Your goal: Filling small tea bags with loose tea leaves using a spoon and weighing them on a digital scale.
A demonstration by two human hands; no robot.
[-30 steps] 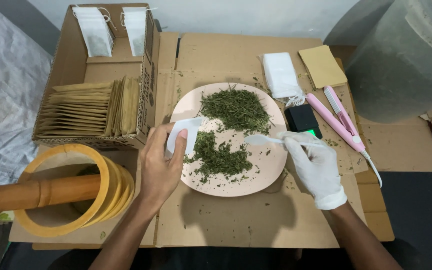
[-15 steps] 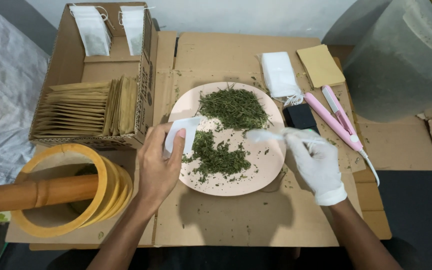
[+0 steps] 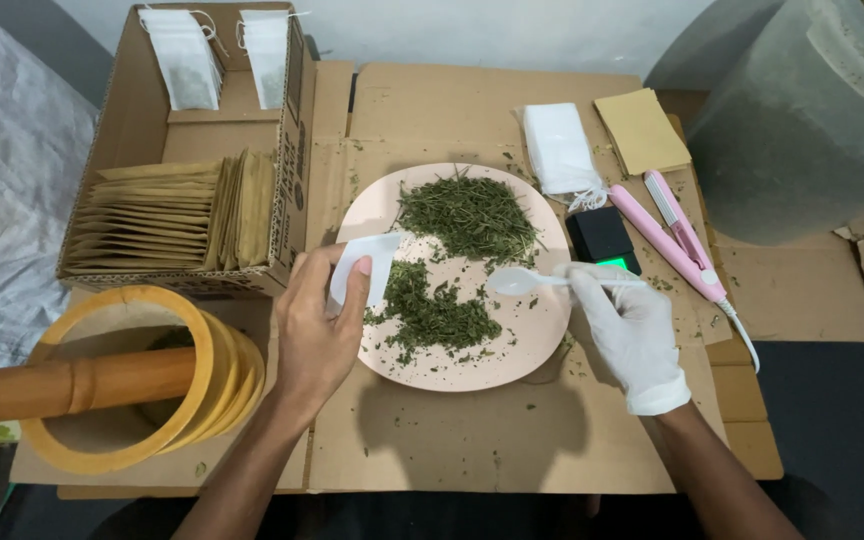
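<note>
A pale pink plate (image 3: pixel 527 345) holds two heaps of dried green herbs (image 3: pixel 464 213). My bare left hand (image 3: pixel 320 330) grips a small white filter bag (image 3: pixel 364 262) at the plate's left rim, right beside the nearer heap. My right hand (image 3: pixel 630 335), in a white glove, holds a white plastic spoon (image 3: pixel 520 281) level over the right side of the plate, its bowl pointing left. I cannot tell if the spoon carries any herbs.
A cardboard box (image 3: pixel 297 150) at the left holds brown envelopes and two white bags. Near left: a yellow mortar (image 3: pixel 202 345) with a wooden pestle (image 3: pixel 72 385). Right of the plate: a black scale (image 3: pixel 602 235), pink sealer (image 3: pixel 667 235), white bags (image 3: pixel 560 150), brown envelope (image 3: pixel 642 130), large grey container (image 3: pixel 812 130).
My right hand shook or lifted the spoon briefly, then brought it back level over the plate's right side. The left hand and bag stayed put.
</note>
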